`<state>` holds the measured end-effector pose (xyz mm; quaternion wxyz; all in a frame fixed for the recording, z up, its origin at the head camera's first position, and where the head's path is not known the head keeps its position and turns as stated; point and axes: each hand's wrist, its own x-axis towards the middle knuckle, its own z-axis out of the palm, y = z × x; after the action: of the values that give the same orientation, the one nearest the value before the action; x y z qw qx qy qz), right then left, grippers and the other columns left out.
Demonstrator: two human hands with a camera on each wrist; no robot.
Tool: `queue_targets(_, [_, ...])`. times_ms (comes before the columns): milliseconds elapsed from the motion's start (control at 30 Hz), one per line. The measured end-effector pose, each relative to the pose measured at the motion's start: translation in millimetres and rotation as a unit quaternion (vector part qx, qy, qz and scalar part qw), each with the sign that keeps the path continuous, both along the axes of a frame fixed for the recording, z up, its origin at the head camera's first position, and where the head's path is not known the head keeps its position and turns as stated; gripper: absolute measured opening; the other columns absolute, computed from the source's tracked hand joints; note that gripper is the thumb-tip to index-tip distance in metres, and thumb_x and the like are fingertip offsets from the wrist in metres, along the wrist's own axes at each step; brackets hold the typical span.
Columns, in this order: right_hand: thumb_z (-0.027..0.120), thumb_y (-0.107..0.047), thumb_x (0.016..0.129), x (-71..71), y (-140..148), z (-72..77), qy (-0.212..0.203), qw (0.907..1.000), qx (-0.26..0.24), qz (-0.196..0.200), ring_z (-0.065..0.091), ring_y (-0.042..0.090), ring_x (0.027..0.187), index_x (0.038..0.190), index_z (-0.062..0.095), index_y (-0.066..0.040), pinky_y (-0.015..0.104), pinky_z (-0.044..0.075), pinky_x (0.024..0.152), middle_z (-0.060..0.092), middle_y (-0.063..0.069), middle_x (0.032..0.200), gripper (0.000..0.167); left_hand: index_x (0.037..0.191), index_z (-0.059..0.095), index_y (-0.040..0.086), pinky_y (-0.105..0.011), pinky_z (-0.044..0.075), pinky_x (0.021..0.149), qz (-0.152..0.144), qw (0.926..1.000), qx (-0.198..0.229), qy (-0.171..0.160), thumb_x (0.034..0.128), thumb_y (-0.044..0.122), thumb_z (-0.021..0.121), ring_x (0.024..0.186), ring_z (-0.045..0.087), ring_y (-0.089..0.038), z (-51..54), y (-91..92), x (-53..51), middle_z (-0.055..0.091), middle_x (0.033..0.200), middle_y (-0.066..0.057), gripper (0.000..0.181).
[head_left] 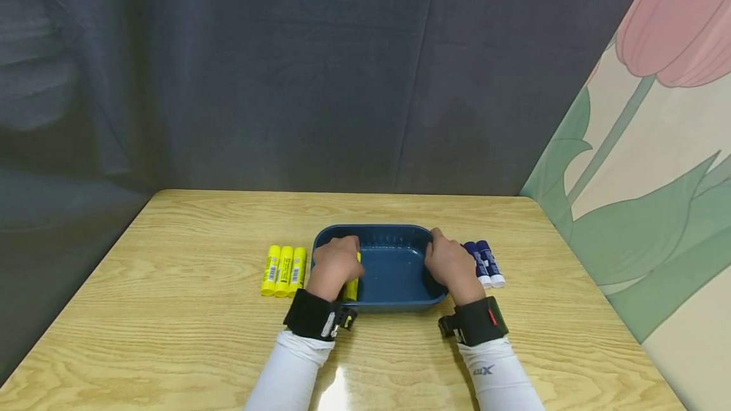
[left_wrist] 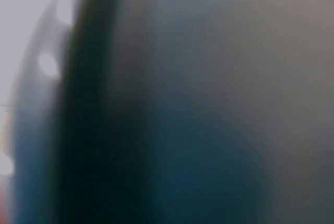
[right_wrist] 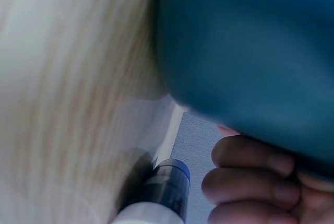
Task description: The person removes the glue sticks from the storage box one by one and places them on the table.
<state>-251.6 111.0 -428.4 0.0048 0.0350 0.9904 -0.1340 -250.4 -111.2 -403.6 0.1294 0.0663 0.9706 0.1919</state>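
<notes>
A dark blue rectangular tray (head_left: 394, 306) sits on the table between both hands. My left hand (head_left: 335, 263) reaches over its left side, fingers curled round a yellow glue stick (head_left: 351, 289) lying inside along the left wall. The hand hides part of that stick, and the left wrist view is too blurred to show the grip. At the tray's right end, my right hand (head_left: 450, 264) grips the rim; its curled fingers (right_wrist: 245, 182) show against the tray wall in the right wrist view. Left of the tray, three yellow glue sticks (head_left: 283, 271) lie side by side.
Just right of my right hand lie blue glue sticks with white ends (head_left: 491, 265), partly hidden by the hand. The wooden table (head_left: 200, 309) meets a dark curtain (head_left: 285, 81) at the back and a flower-patterned wall (head_left: 657, 221) at the right.
</notes>
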Motion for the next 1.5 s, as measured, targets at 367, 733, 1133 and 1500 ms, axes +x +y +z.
queue_targets(367, [0.043, -0.020, 0.104, -2.2, 1.9, -1.9, 0.001, 1.0000, 0.000, 0.003, 0.064, 0.033, 0.076, 0.143, 0.044, 0.001, 0.048, 0.052, 0.060, 0.066, 0.029, 0.108, 0.045, 0.121, 0.062, 0.012, -0.041, 0.047, 0.076, -0.003, 0.9989, 0.034, 0.031, 0.0849, 0.023, 0.080, 0.077, 0.056, -0.022, 20.0, -10.6, 7.2, 0.061, 0.090, -0.005, 0.042])
queue_targets(733, [0.044, -0.020, 0.104, -0.7, 1.0, -1.4, 0.005, 0.9999, -0.003, 0.008, 0.064, 0.033, 0.077, 0.142, 0.045, 0.002, 0.048, 0.052, 0.061, 0.066, 0.030, 0.107, 0.044, 0.128, 0.058, 0.014, -0.041, 0.047, 0.078, 0.017, 0.9970, 0.068, 0.033, 0.0869, 0.024, 0.078, 0.084, 0.058, -0.023, 39.0, -27.8, 11.4, 0.064, 0.100, -0.007, 0.047])
queue_targets(1133, [0.043, -0.020, 0.104, 0.0, 2.5, 1.5, -0.002, 1.0000, -0.005, 0.007, 0.065, 0.035, 0.079, 0.142, 0.045, 0.002, 0.050, 0.053, 0.063, 0.066, 0.030, 0.109, 0.044, 0.136, 0.055, 0.016, -0.042, 0.050, 0.075, 0.049, 0.9946, 0.090, 0.020, 0.0904, 0.023, 0.074, 0.097, 0.059, -0.028, 52.9, -60.8, 12.7, 0.063, 0.117, -0.013, 0.050])
queue_targets(1500, [0.042, -0.020, 0.104, -1.1, 5.5, -0.1, -0.003, 1.0000, -0.004, 0.005, 0.065, 0.036, 0.081, 0.142, 0.044, 0.002, 0.051, 0.053, 0.064, 0.065, 0.031, 0.110, 0.044, 0.141, 0.049, 0.013, -0.042, 0.047, 0.072, 0.082, 0.9923, 0.093, 0.003, 0.0953, 0.019, 0.065, 0.103, 0.056, -0.033, 46.5, -98.7, 4.6, 0.059, 0.128, -0.021, 0.049])
